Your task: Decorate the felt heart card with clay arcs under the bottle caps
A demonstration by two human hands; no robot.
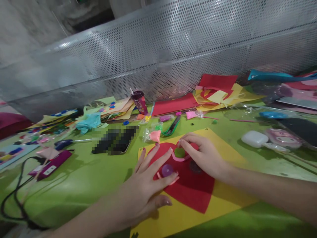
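On the yellow sheet (163,218), the red heart (195,191) runs from its notch by the sheet's far edge to its tip by the near edge, its green disc (179,153) just nearside of the right hand (208,157), the nearer hand. That hand's fingers are drawn narrow, whether pinching the pink strip (182,160) cannot be told; the left hand (146,185) spreads wide beside the purple disc (167,170). Any lettering on the cup (140,103) is unreadable.
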